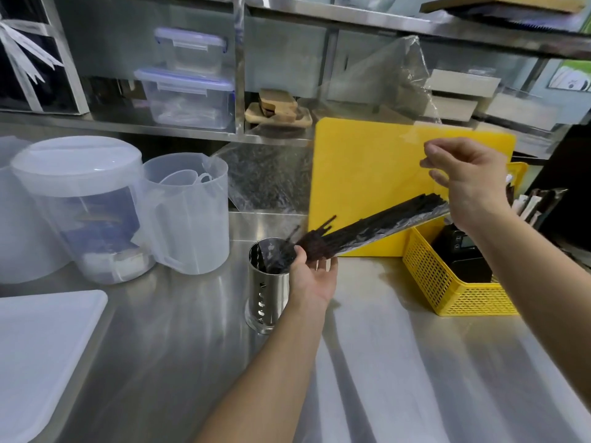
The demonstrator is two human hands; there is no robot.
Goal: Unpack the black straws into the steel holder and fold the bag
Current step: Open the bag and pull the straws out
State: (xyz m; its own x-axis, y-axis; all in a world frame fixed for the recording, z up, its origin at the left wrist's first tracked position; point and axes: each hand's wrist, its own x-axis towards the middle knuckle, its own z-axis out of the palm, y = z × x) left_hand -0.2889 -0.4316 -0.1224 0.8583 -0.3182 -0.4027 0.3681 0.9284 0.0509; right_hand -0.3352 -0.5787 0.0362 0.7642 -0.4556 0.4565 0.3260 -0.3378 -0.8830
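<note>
A bundle of black straws [367,226] slants down from upper right to lower left, its lower ends over the mouth of the perforated steel holder [268,286] on the counter. A few straws stand inside the holder. My left hand [315,276] cups the bundle's lower end from beneath, thumb on top. My right hand [467,183] pinches the clear plastic bag [396,91] by its upper part, and the bag rises behind it, still around the upper ends of the straws.
A yellow cutting board [367,174] leans upright behind the straws. A yellow perforated basket [454,289] sits at right. Two translucent jugs [128,212] stand at left, a white board [38,356] at the near left. Another bag of dark straws [268,177] lies behind the holder.
</note>
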